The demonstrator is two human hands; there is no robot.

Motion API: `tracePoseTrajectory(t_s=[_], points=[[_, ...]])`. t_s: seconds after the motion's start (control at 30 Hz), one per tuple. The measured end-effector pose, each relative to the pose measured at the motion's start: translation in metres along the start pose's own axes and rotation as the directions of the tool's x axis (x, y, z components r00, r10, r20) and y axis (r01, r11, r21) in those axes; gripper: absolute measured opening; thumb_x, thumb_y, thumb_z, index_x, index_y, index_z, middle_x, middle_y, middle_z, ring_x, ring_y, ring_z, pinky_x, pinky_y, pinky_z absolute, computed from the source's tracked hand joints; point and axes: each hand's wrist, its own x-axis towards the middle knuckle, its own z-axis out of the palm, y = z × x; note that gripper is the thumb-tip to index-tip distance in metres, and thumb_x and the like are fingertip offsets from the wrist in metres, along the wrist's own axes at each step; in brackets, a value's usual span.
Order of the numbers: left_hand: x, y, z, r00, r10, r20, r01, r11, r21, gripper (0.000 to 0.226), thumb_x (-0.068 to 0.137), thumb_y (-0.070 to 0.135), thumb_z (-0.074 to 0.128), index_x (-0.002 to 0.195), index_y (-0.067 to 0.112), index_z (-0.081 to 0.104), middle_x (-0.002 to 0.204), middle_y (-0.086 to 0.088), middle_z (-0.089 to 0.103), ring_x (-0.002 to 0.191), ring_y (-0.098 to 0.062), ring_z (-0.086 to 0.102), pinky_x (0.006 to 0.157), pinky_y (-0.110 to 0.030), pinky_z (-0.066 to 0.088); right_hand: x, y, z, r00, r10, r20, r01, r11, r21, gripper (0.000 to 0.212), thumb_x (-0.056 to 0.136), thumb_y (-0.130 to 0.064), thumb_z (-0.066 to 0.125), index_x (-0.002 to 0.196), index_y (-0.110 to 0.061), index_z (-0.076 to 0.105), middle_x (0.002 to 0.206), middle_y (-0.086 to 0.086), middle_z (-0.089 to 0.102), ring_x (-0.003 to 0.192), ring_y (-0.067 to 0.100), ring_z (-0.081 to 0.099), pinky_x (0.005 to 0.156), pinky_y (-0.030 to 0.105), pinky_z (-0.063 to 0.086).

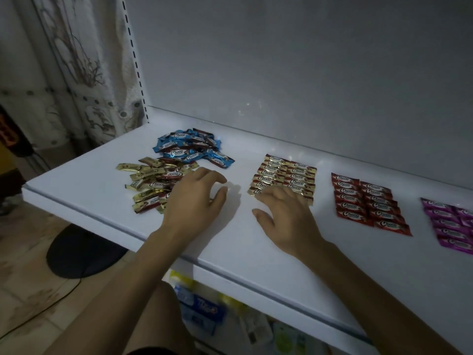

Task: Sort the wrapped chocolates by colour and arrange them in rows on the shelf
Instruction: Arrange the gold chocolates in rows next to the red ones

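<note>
We log: purple rows (450, 226), red rows (368, 203) done; gold rows (284, 175) partial; gold pile (146, 183), blue pile (189, 147) unsorted. Left hand (192, 201) curled, grasp unclear; right hand (284, 216) released.

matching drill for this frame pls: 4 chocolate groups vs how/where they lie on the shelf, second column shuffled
1. blue chocolates
2. red chocolates
3. purple chocolates
4. loose gold chocolates

A. neat rows, cut off by the right edge of the view
B. loose pile, partly hidden by the left hand
C. loose pile, farthest back on the left part of the shelf
D. neat rows, between the gold rows and the purple ones

Pairs: 1-C, 2-D, 3-A, 4-B
</note>
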Motion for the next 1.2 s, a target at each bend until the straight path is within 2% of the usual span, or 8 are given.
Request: tracePoseTrajectory(t_s=[0.13, 0.27, 0.37, 0.43, 0.7, 0.8, 1.0, 1.2], points=[[-0.001, -0.037, -0.018, 0.997, 0.078, 0.006, -0.078, 0.978, 0.192, 0.048, 0.088, 0.049, 0.040, 0.111, 0.016, 0.066, 0.114, -0.005, 0.063, 0.104, -0.030, 0.055, 0.084, -0.043, 0.047, 0.018, -0.034, 0.013, 0.987, -0.033, 0.159, 0.023, 0.998, 0.065, 0.047, 0.094, -0.044, 0.051, 0.134, -0.020, 0.052, 0.129, -0.001, 0.054, 0.121, 0.018, 0.043, 0.100, 0.032, 0.032], [0.000, -0.067, -0.034, 0.986, 0.062, 0.155, -0.111, 0.937, 0.330, 0.086, 0.072, 0.080, 0.037, 0.136, 0.024, 0.051, 0.148, -0.007, 0.043, 0.135, -0.033, 0.037, 0.107, -0.058, 0.029, 0.041, -0.062, 0.030, 0.984, -0.050, 0.169, 0.034, 0.995, 0.095, 0.045, 0.092, -0.043, 0.055, 0.132, -0.021, 0.053, 0.121, 0.001, 0.055, 0.115, 0.019, 0.046, 0.095, 0.036, 0.039], [-0.004, -0.084, -0.030, 0.979, -0.042, 0.198, -0.024, 0.947, 0.321, 0.107, 0.061, 0.094, 0.028, 0.149, 0.032, 0.031, 0.161, -0.002, 0.015, 0.149, -0.027, 0.009, 0.116, -0.057, 0.005, 0.062, -0.069, 0.041, 0.984, 0.019, 0.179, -0.047, 0.987, 0.153, 0.043, 0.089, -0.039, 0.062, 0.128, -0.021, 0.056, 0.117, 0.002, 0.056, 0.111, 0.019, 0.050, 0.090, 0.038, 0.044], [-0.007, -0.090, -0.023, 0.971, -0.137, 0.197, 0.088, 0.967, 0.238, 0.109, 0.059, 0.094, 0.025, 0.151, 0.034, 0.024, 0.163, 0.001, 0.009, 0.149, -0.022, 0.002, 0.117, -0.054, 0.003, 0.077, -0.070, 0.045, 0.977, 0.058, 0.206, -0.104, 0.969, 0.223, 0.042, 0.086, -0.037, 0.067, 0.125, -0.022, 0.060, 0.112, 0.004, 0.057, 0.105, 0.019, 0.055, 0.085, 0.036, 0.047], [-0.003, -0.093, -0.015, 0.976, -0.115, 0.185, 0.080, 0.979, 0.188, 0.090, 0.071, 0.073, 0.017, 0.147, 0.028, 0.032, 0.154, 0.005, 0.034, 0.143, -0.014, 0.023, 0.117, -0.047, 0.013, 0.122, -0.079, 0.060, 0.920, 0.019, 0.391, -0.186, 0.901, 0.393, 0.063, 0.082, -0.014, 0.066, 0.140, -0.028, 0.046, 0.131, 0.006, 0.047, 0.114, 0.023, 0.053, 0.100, 0.041, 0.044], [-0.001, -0.093, -0.017, 0.973, -0.123, 0.196, 0.078, 0.972, 0.223, 0.089, 0.071, 0.067, 0.013, 0.149, 0.026, 0.029, 0.151, 0.006, 0.037, 0.140, -0.014, 0.028, 0.114, -0.045, 0.018, 0.129, -0.088, 0.067, 0.905, -0.014, 0.425, -0.162, 0.912, 0.377, 0.061, 0.079, -0.019, 0.060, 0.137, -0.028, 0.046, 0.132, 0.002, 0.048, 0.116, 0.019, 0.051, 0.098, 0.039, 0.047], [0.030, -0.098, -0.017, 0.971, -0.040, 0.235, -0.059, 0.915, 0.399, 0.087, 0.072, 0.068, 0.009, 0.142, 0.027, 0.039, 0.138, 0.001, 0.051, 0.128, -0.023, 0.044, 0.111, -0.050, 0.022, 0.117, -0.087, 0.068, 0.937, 0.103, 0.334, -0.301, 0.723, 0.621, 0.047, 0.090, 0.007, 0.048, 0.133, -0.012, 0.049, 0.120, -0.002, 0.058, 0.106, 0.009, 0.057, 0.091, 0.018, 0.046], [0.033, -0.108, -0.005, 0.982, 0.127, 0.140, -0.160, 0.953, 0.258, 0.056, 0.086, 0.056, 0.041, 0.127, 0.022, 0.057, 0.108, -0.005, 0.066, 0.097, -0.028, 0.060, 0.074, -0.040, 0.052, 0.105, -0.076, 0.079, 0.955, 0.245, 0.169, -0.289, 0.626, 0.724, 0.038, 0.092, 0.004, 0.046, 0.117, -0.023, 0.060, 0.098, -0.014, 0.062, 0.090, 0.004, 0.062, 0.079, 0.020, 0.052]])
